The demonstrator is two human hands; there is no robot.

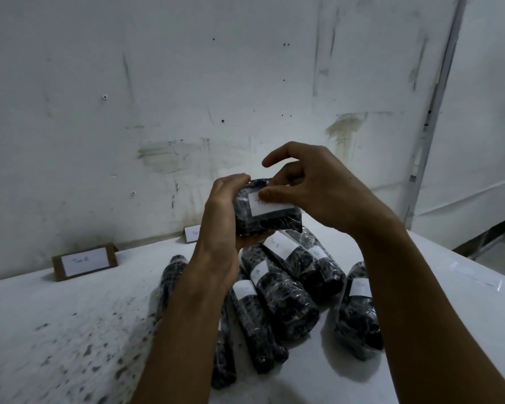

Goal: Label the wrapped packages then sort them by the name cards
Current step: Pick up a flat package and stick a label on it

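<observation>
Tabletop (70, 316) white, speckled dark at near-left; scuffed white wall (187, 83) behind. Left hand (216, 228) grips wrapped package (263, 223); right hand (309, 188) presses label (263, 207). Name card (84, 262) at far-left edge.

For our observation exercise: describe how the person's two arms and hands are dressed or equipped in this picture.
Both the left hand and the right hand are bare, with no gloves. No rings, watch or bracelet show. Both forearms are uncovered as far as the frame shows; no sleeve is in view.

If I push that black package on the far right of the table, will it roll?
Probably a little: the package looks rounded like a log. Its shiny plastic wrap may feel slippery. It looks bumpy and soft, so it likely stops soon on the table.
</observation>
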